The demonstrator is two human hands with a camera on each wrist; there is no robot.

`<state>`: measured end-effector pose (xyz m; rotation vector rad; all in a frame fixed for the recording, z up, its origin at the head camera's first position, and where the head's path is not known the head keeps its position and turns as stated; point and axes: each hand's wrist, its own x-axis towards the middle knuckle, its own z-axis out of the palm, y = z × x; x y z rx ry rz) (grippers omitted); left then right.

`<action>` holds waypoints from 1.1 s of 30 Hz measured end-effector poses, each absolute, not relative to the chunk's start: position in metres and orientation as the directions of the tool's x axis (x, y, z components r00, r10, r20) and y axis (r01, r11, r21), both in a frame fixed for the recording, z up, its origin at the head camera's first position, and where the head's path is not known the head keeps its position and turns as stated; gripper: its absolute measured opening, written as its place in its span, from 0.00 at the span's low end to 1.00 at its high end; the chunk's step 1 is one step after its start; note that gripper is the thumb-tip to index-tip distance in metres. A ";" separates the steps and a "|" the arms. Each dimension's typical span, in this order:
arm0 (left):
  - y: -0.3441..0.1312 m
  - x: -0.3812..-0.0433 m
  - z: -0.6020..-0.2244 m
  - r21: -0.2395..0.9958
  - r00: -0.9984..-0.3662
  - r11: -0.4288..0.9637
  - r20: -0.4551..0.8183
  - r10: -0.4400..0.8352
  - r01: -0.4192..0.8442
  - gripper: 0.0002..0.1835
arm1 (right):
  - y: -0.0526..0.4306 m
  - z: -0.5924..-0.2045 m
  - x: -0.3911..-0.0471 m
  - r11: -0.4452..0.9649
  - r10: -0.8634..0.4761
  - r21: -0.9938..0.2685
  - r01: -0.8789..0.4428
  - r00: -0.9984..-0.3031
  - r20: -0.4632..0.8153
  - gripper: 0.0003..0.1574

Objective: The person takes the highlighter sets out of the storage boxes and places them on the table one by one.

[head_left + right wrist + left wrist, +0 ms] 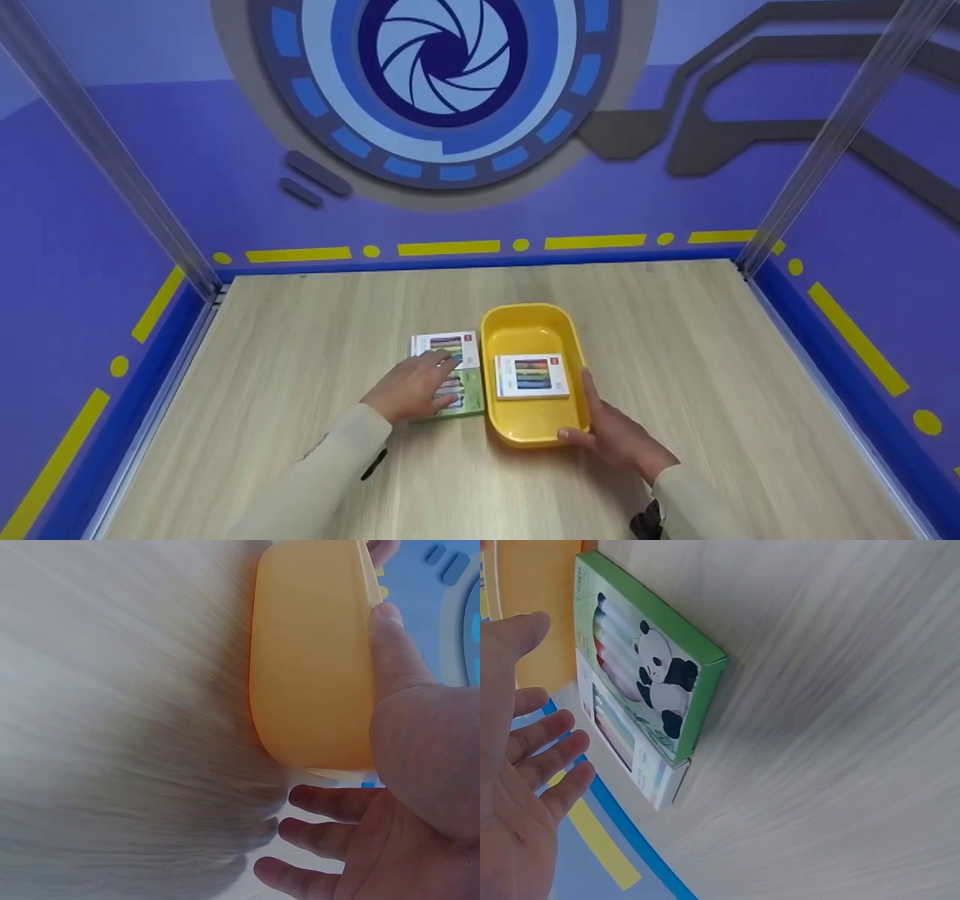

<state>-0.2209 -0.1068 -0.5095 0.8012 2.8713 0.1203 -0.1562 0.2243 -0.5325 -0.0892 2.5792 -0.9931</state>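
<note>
My left grip [411,384], fingers loosely spread, is over a green box [471,390] and a white box [468,349], at nine o'clock from the yellow tray [529,424]. My right grip [624,436] braces straight fingers at its four o'clock. Inside, another white box [532,376] runs nine-to-three; the tray, twelve-to-six.

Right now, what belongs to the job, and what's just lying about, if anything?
In the job:
yellow tray, right hand against it
white box in the tray
second white box and green box beside the tray, left hand over them

Lying about:
none seen; background: table, wall
</note>
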 end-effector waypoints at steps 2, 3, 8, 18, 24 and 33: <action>-0.106 -0.221 -0.508 0.129 -0.844 0.852 -0.129 0.521 0.507 0.35 | 0.224 -0.533 -0.157 0.749 -0.191 -0.659 0.071 -0.929 -0.317 0.73; -0.106 -0.222 -0.507 0.128 -0.841 0.849 -0.123 0.527 0.513 0.35 | 0.225 -0.533 -0.157 0.746 -0.196 -0.663 0.065 -0.930 -0.312 0.73; -0.106 -0.224 -0.506 0.123 -0.829 0.834 -0.100 0.550 0.538 0.34 | 0.225 -0.534 -0.157 0.738 -0.220 -0.674 0.035 -0.931 -0.290 0.74; -0.098 -0.228 -0.499 0.135 -0.831 0.838 -0.118 0.543 0.529 0.34 | 0.225 -0.534 -0.158 0.742 -0.226 -0.670 0.024 -0.932 -0.284 0.73; -0.091 -0.228 -0.497 0.130 -0.835 0.844 -0.133 0.535 0.520 0.35 | 0.225 -0.534 -0.158 0.743 -0.222 -0.669 0.023 -0.935 -0.278 0.73; -0.086 -0.230 -0.492 0.087 -0.809 0.814 -0.093 0.580 0.574 0.35 | 0.225 -0.534 -0.158 0.755 -0.214 -0.656 0.026 -0.935 -0.284 0.73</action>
